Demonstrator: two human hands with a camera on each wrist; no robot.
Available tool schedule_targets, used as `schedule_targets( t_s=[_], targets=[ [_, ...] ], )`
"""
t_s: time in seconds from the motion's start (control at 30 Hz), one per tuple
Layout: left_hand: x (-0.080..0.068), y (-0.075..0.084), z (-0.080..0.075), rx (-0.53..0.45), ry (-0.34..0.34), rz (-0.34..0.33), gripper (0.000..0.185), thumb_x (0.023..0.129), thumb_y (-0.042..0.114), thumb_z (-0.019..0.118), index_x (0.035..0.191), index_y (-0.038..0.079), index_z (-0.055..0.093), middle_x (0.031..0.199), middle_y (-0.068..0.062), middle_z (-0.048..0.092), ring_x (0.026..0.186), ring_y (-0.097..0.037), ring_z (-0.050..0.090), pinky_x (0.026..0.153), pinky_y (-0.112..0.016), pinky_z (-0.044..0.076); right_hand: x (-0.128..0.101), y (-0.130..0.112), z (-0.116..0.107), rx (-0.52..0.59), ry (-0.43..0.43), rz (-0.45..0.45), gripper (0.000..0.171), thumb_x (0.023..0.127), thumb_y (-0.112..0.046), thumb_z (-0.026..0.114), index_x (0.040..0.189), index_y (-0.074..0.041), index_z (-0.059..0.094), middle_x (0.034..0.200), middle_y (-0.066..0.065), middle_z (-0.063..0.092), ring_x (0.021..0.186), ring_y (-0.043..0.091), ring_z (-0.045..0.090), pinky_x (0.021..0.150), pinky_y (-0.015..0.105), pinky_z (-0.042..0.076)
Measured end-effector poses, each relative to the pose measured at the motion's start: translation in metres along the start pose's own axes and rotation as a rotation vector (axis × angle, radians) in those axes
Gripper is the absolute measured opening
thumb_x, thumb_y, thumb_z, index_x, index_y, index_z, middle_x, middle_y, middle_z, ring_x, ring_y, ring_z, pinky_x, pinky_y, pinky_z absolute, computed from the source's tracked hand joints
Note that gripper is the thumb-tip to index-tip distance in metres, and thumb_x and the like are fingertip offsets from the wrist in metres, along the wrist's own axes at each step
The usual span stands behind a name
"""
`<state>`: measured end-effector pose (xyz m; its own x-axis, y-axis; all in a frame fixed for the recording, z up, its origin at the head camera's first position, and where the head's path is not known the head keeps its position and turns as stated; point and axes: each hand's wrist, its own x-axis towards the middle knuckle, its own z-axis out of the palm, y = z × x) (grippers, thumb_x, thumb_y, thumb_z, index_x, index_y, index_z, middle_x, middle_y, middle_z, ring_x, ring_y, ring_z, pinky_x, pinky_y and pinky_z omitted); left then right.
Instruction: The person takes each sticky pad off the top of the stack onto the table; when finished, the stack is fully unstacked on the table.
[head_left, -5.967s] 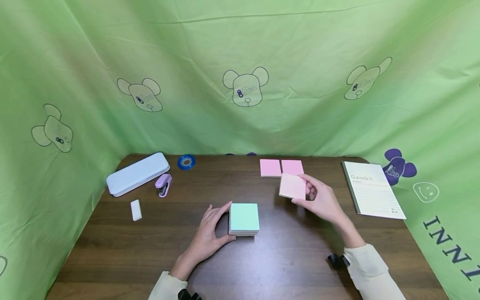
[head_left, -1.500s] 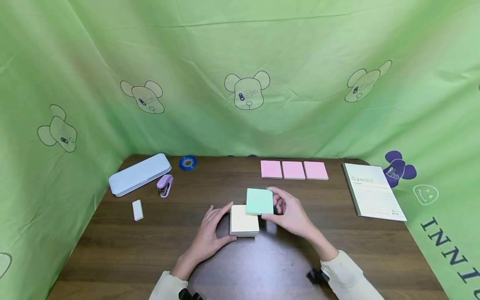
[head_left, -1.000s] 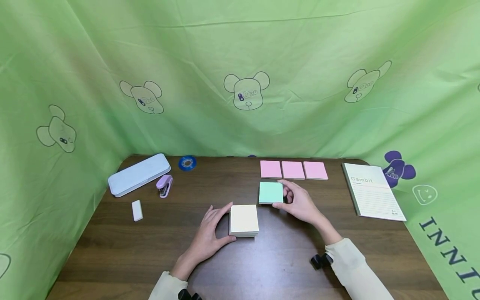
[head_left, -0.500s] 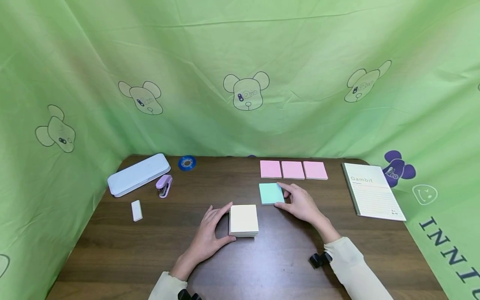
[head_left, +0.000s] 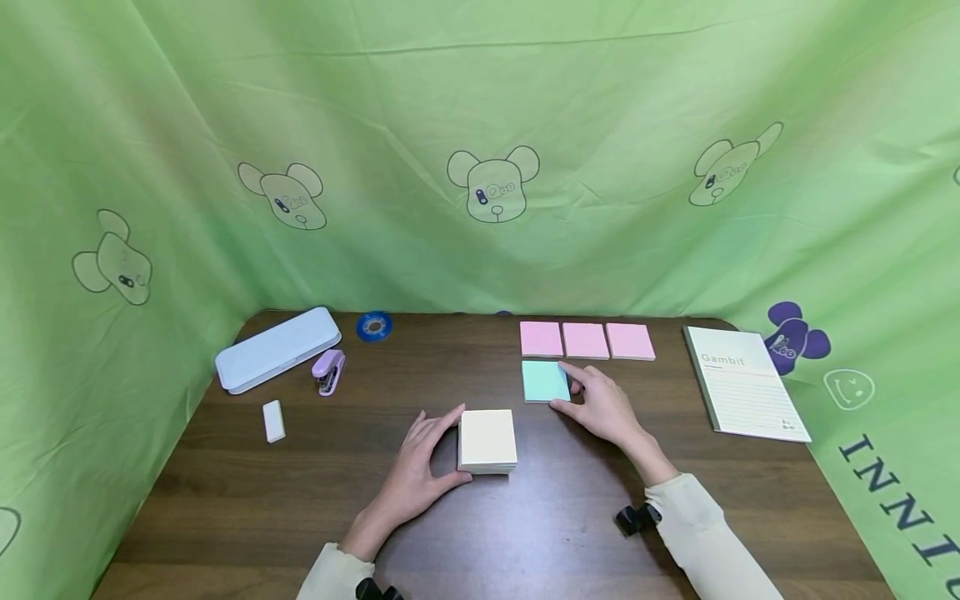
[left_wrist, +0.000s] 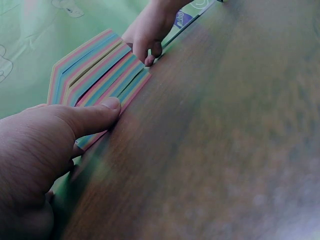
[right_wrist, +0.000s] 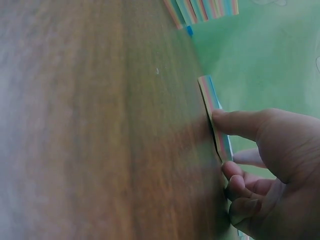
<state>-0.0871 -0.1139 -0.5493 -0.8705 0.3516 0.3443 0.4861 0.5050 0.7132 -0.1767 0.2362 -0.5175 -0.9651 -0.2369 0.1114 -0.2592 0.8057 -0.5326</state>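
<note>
A thick stack of sticky note pads [head_left: 487, 438] stands at the table's middle, cream on top. In the left wrist view its sides show striped coloured layers. My left hand [head_left: 411, 482] holds the stack from its left side, thumb at the near edge and forefinger at the far corner. To the right and further back, my right hand [head_left: 603, 408] pinches a mint green sticky note pad [head_left: 543, 382] by its right side, between thumb and forefinger. That pad lies flat on the table, just in front of pink sticky note pads [head_left: 585, 341] set in a row of three.
A notebook [head_left: 746, 382] lies at the far right. On the left are a pale blue pencil case [head_left: 277, 350], a purple stapler [head_left: 328, 372], a white eraser [head_left: 273, 421] and a blue tape roll [head_left: 374, 326]. Green printed cloth [head_left: 480, 267] hangs behind the table [head_left: 360, 450].
A third pink pad has joined the row. My right hand has lifted the green pad off the stack, laid it down and slid it slightly back toward the row. The left hand stays put.
</note>
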Motion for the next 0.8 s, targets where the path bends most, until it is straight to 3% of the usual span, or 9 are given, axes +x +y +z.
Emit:
schedule_targets(
  t_s=[0.27, 0.47, 0.67, 0.8],
  targets=[
    [0.000, 0.001, -0.002, -0.013, -0.013, -0.020, 0.106, 0.078, 0.017, 0.103, 0.169, 0.015, 0.048, 0.152, -0.003, 0.066, 0.139, -0.029, 0.061, 0.133, -0.070, 0.023, -0.004, 0.000, 0.003, 0.078, 0.050, -0.045, 0.076, 0.091, -0.025, 0.094, 0.156, -0.003, 0.061, 0.090, -0.001, 0.060, 0.073, 0.012, 0.050, 0.067, 0.033, 0.045],
    [0.000, 0.000, -0.001, 0.007, 0.003, 0.007, 0.110, 0.076, 0.014, 0.103, 0.171, 0.022, 0.046, 0.152, -0.002, 0.066, 0.137, -0.028, 0.062, 0.131, -0.073, 0.026, -0.019, -0.031, -0.001, 0.216, 0.084, -0.094, 0.060, 0.095, -0.017, 0.090, 0.149, -0.002, 0.067, 0.089, -0.002, 0.062, 0.070, 0.008, 0.049, 0.064, 0.024, 0.042],
    [0.001, 0.002, -0.002, 0.008, 0.000, 0.004, 0.109, 0.075, 0.012, 0.103, 0.169, 0.010, 0.047, 0.150, -0.005, 0.067, 0.137, -0.031, 0.062, 0.131, -0.073, 0.026, -0.032, -0.057, 0.004, 0.288, 0.071, -0.175, 0.056, 0.095, -0.015, 0.090, 0.145, -0.002, 0.070, 0.087, -0.006, 0.061, 0.067, 0.004, 0.047, 0.060, 0.023, 0.043],
    [0.001, 0.002, -0.001, 0.012, -0.002, -0.002, 0.110, 0.075, 0.013, 0.104, 0.169, 0.010, 0.046, 0.149, -0.007, 0.068, 0.138, -0.032, 0.062, 0.131, -0.072, 0.026, -0.038, -0.070, 0.010, 0.285, 0.029, -0.213, 0.060, 0.093, -0.020, 0.092, 0.147, -0.006, 0.070, 0.087, -0.010, 0.061, 0.065, 0.000, 0.046, 0.060, 0.022, 0.044]
  ],
)
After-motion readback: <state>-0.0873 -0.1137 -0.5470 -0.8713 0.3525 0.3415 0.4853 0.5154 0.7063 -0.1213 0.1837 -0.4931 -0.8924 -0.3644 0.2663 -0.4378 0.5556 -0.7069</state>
